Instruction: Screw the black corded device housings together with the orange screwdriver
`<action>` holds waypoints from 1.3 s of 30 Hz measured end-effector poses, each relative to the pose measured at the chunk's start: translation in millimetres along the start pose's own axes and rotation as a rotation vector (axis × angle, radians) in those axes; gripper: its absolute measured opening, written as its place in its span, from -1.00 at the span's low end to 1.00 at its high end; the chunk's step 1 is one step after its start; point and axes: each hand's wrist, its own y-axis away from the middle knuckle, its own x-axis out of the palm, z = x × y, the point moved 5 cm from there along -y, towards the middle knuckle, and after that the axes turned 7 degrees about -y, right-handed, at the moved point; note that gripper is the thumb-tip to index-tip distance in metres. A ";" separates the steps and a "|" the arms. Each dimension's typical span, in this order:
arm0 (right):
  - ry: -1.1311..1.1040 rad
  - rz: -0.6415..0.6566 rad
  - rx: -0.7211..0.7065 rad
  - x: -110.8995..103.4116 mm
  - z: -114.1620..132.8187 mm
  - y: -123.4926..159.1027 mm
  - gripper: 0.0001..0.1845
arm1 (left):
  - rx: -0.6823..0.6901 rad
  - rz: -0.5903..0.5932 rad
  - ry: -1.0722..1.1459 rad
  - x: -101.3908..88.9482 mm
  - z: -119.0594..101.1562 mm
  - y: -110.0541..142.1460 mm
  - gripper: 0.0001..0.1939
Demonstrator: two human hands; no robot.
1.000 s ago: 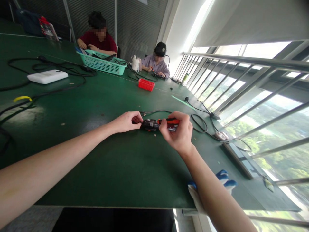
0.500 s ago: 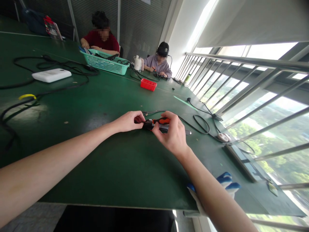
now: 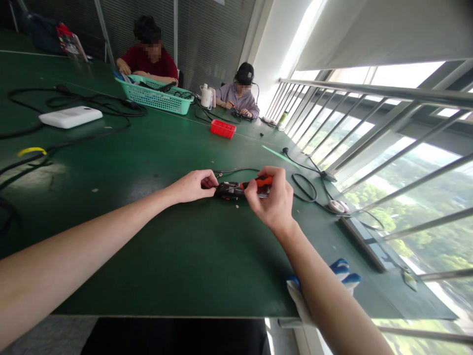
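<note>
A long black device [image 3: 229, 190] lies on the green table in front of me, with pale metallic parts showing along its upper side. My left hand [image 3: 194, 186] pinches its left end between thumb and fingers. My right hand [image 3: 273, 199] is closed around a screwdriver [image 3: 265, 181] with an orange and black handle, held low over the right part of the device. The screwdriver's tip cannot be made out. My right fingers cover the device's right end.
A thin cable [image 3: 236, 170] runs behind the device. Beyond stand a red bin [image 3: 223, 129] and a turquoise basket [image 3: 155, 100]. A white box [image 3: 71, 117] and black cords lie left. Blue-and-white gloves [image 3: 342, 270] lie beside my right forearm, near a railing. Two people sit across the table.
My right hand has moved slightly right with the screwdriver, uncovering more of the device's middle. My left hand keeps its pinch. The whole view has shifted a little.
</note>
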 end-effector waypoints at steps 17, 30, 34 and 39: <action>0.097 0.100 -0.111 -4.4 -2.3 -10.3 -0.70 | -0.008 0.008 0.002 -2.3 -4.7 1.4 -0.72; 0.019 -0.077 0.071 -6.6 -21.2 -3.2 -0.70 | -0.007 0.007 0.002 -2.1 -3.1 1.1 -0.75; 0.045 -0.014 0.089 0.6 -23.8 -2.9 -0.72 | -0.007 0.008 0.000 -1.7 -3.4 1.1 -0.75; 0.020 0.004 0.115 2.6 -24.5 -1.8 -0.67 | -0.012 0.008 -0.002 -1.8 -3.1 0.8 -0.74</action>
